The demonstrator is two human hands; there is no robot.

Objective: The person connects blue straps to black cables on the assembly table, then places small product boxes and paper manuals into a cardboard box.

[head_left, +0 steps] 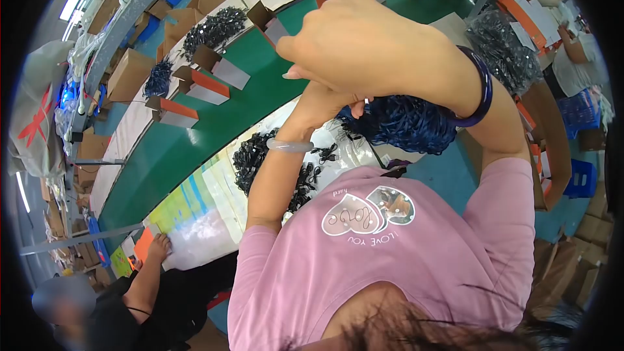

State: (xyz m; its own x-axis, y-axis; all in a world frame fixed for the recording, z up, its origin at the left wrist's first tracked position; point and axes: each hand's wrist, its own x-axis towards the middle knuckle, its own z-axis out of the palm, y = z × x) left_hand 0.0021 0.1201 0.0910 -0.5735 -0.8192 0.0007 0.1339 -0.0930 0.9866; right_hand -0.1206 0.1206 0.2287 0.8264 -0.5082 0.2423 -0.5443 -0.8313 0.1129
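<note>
My right hand [354, 42], with a dark bangle at its wrist, is raised across the front and bent down with its fingers curled in. Below it, my left hand [331, 102], a pale bangle on its wrist, is largely covered by the right. The left fingertips are drawn together; whatever either hand holds is hidden. A heap of dark blue cables [409, 127] lies just beyond the left fingers. Bundles of black cables [257, 159] lie on the work table on both sides of my left forearm.
Several open orange-and-white boxes [179, 114] stand along the green conveyor belt [159, 149]. More black cables [211, 32] lie on its far ledge. At lower left sits a co-worker [146, 286], one hand on the table. Bagged cables [504, 49] and an open carton [552, 149] are at right.
</note>
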